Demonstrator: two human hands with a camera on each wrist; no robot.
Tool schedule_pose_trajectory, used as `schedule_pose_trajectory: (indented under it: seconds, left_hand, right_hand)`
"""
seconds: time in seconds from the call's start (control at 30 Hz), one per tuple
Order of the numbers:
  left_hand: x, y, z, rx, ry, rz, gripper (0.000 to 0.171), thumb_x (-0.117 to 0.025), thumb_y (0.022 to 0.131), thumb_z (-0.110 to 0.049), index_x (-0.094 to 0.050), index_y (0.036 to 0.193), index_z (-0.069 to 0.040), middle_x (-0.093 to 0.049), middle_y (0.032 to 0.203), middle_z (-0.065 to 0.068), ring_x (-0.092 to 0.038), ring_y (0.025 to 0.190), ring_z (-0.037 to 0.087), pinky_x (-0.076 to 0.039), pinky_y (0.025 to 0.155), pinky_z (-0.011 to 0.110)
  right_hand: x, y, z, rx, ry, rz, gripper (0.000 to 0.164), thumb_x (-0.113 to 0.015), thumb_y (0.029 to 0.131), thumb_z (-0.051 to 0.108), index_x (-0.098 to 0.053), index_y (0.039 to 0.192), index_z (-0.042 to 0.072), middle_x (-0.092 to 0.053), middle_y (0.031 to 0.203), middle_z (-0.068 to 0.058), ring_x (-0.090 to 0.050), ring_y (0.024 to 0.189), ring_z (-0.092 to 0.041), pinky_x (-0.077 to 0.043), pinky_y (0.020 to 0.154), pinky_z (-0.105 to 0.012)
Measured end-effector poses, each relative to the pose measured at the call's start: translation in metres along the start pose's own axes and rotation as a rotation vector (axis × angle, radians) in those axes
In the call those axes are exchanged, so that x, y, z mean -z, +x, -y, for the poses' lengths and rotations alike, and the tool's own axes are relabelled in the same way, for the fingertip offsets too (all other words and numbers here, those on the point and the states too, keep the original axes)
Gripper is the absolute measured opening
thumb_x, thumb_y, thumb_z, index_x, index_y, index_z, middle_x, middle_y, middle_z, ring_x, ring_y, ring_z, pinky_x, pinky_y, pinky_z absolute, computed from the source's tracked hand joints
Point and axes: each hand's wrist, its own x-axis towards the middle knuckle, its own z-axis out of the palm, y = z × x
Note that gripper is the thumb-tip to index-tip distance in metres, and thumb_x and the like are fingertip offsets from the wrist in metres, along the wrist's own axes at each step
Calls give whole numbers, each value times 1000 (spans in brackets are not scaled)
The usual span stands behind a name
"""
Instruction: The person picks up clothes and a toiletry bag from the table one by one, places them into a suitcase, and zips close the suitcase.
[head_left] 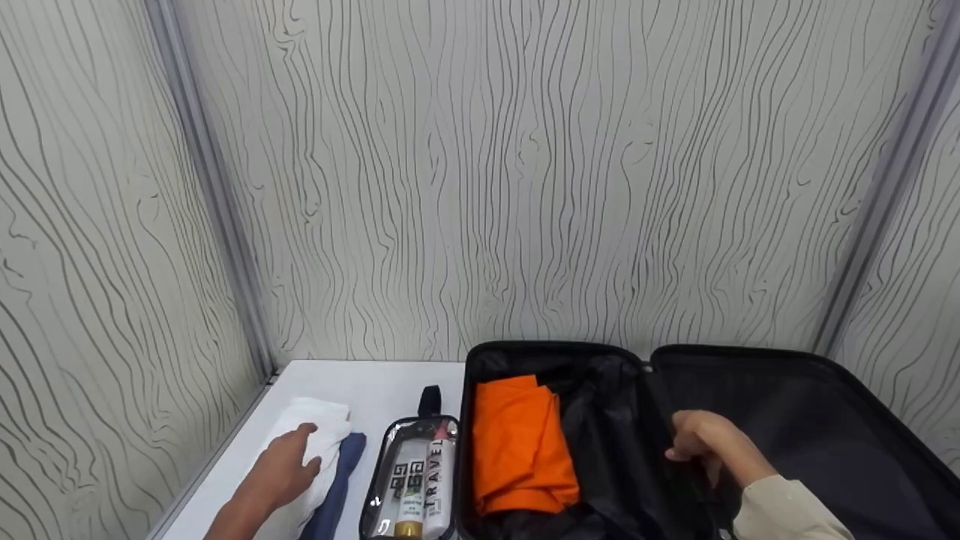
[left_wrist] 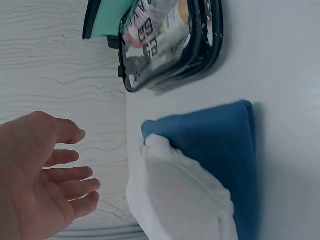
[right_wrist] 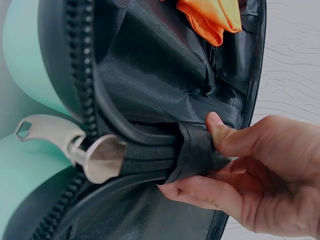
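A suitcase (head_left: 555, 346) with a black lining lies unfolded in two halves. Its hinge fabric (right_wrist: 197, 152), beside the zipper, is pinched between the thumb and fingers of my right hand (right_wrist: 270, 170). In the left half lies a folded orange garment (head_left: 521, 450). My left hand (head_left: 277, 469) appears above a folded white cloth (head_left: 319, 412) in the head view. The left wrist view shows that hand with loosely bent fingers and nothing in them, apart from the cloth. Under the white cloth is a folded blue cloth (left_wrist: 220, 140).
Between the cloths and the suitcase stands a clear, black-edged toiletry pouch (head_left: 397, 480) holding bottles. A metal zipper pull (right_wrist: 50, 132) sticks out near the right hand. The white table (head_left: 375, 375) meets a wood-patterned wall (head_left: 525, 187) behind.
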Motion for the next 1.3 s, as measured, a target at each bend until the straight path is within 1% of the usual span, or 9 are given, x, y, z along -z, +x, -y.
schedule_pose_trajectory:
  seconds: [0.23,0.47,0.53,0.63,0.83,1.0,1.1,1.23,1.3]
  left_hand:
    - [-5,-1,28,153,39,108,50,-61,83,-9,-45,124,15,-54,115,34,-51,111,48,-45,89,53]
    - [-14,-10,57,316,83,134,61,-62,83,-16,-37,124,23,-45,121,40,-43,117,51,-39,96,56]
    - [-16,-12,62,347,94,146,61,-61,83,-17,-37,120,25,-47,116,41,-45,114,52,-40,94,55]
    - [-16,-16,67,397,89,172,56,-61,85,-19,-42,113,25,-54,103,37,-52,104,50,-45,88,54]
    - [-14,-19,74,447,51,174,51,-64,84,-28,-51,97,20,-60,80,23,-61,81,40,-51,73,49]
    - [-10,-18,84,474,-33,217,62,-65,82,-37,-51,98,21,-59,87,29,-60,85,41,-49,77,50]
    - [-7,-16,88,521,-87,242,73,-67,80,-39,-44,106,25,-54,99,37,-55,97,48,-46,86,50]
    - [-5,-12,87,598,-114,248,78,-71,77,-39,-40,110,24,-52,103,37,-51,103,48,-44,91,50]
    - [-3,-10,85,590,-107,243,75,-73,76,-38,-41,108,23,-53,100,35,-52,100,47,-45,90,51]
  right_hand:
    - [-1,-2,0,14,-75,-9,15,-58,87,-2,-51,98,-9,-59,90,-22,-64,85,-42,-55,67,-50]
    - [-2,-1,2,-5,-46,-3,19,-57,88,-2,-46,100,-11,-54,95,-28,-61,86,-49,-54,64,-53]
    - [-3,-1,3,-5,-49,-3,19,-58,88,-2,-46,100,-11,-53,94,-28,-61,86,-48,-54,64,-53]
    - [-3,-2,3,-7,-43,3,18,-58,88,-2,-47,99,-11,-53,94,-27,-61,86,-47,-54,64,-53]
    - [-2,0,4,-24,-50,19,24,-57,88,-1,-45,105,-13,-50,98,-30,-60,85,-47,-55,63,-51]
    - [-1,0,5,-18,-109,15,28,-57,89,0,-43,107,-15,-47,102,-37,-62,79,-45,-56,61,-47]
    - [-1,1,5,-23,-132,21,23,-57,89,2,-45,103,-12,-49,98,-32,-63,78,-44,-56,63,-46]
    - [-2,2,5,-24,-112,36,19,-58,89,2,-47,100,-9,-50,95,-27,-63,81,-43,-55,66,-48]
    - [-2,2,4,-26,-94,41,19,-58,89,1,-46,100,-9,-50,95,-27,-63,82,-43,-55,66,-49]
